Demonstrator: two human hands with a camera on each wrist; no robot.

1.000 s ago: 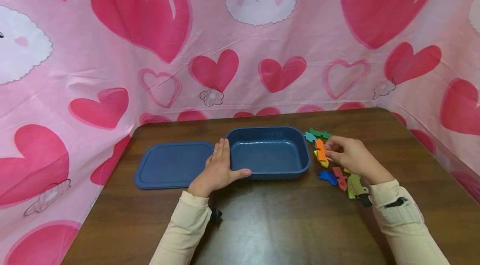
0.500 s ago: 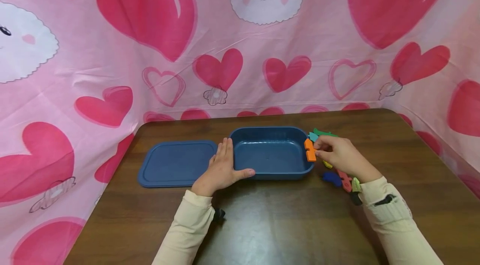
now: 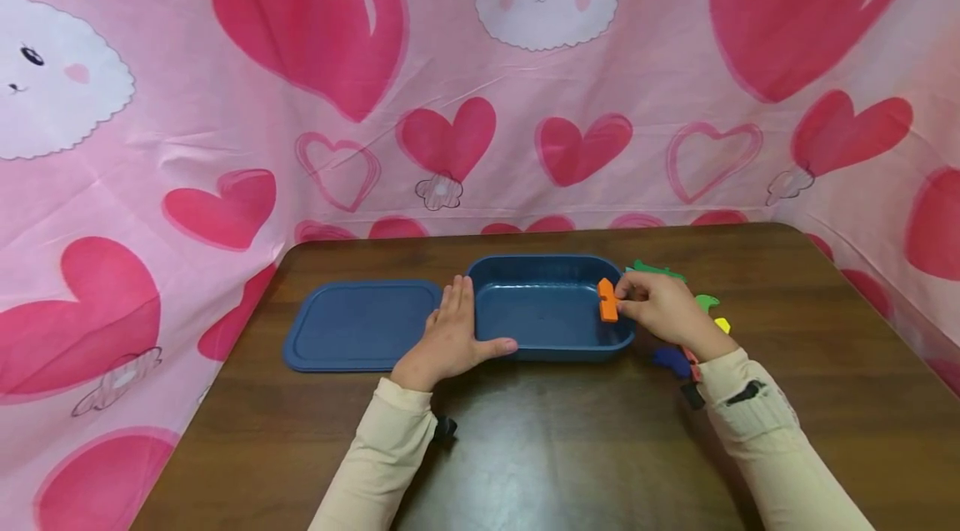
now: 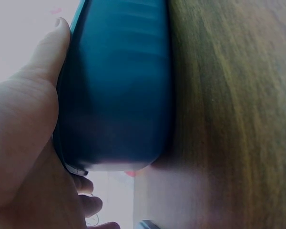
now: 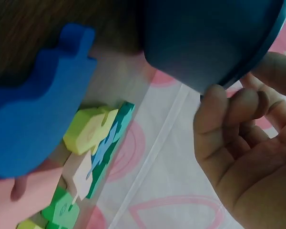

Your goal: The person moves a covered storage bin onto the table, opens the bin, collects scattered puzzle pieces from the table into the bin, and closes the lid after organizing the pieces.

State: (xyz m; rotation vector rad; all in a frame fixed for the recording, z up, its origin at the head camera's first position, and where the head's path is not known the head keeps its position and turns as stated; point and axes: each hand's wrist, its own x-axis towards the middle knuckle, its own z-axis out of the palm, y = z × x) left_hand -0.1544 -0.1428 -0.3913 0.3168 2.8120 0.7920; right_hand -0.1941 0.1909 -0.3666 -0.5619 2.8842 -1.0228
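Note:
An orange puzzle-like piece [image 3: 607, 302] hangs over the right part of a dark blue rectangular container [image 3: 532, 318], pinched between thumb and fingers of my right hand [image 3: 660, 308]. In the right wrist view the container's wall [image 5: 190, 43] hides that piece. My left hand [image 3: 444, 349] rests against the container's left end, fingers straight, with the thumb stretched along the front rim. The left wrist view has this hand [image 4: 24, 129] touching the rim of the container [image 4: 119, 86].
Left of the container lies a flat blue lid [image 3: 363, 327]. Several coloured pieces lie to its right, among them a blue piece [image 3: 672, 362], a green strip [image 3: 660, 271] and a yellow piece [image 5: 88, 130]. A pink heart-patterned cloth [image 3: 442, 31] hangs behind the wooden table [image 3: 540, 464].
My right hand has carried the orange piece leftward from the loose pieces, across the right rim, to over the container. My left hand keeps its place on the container.

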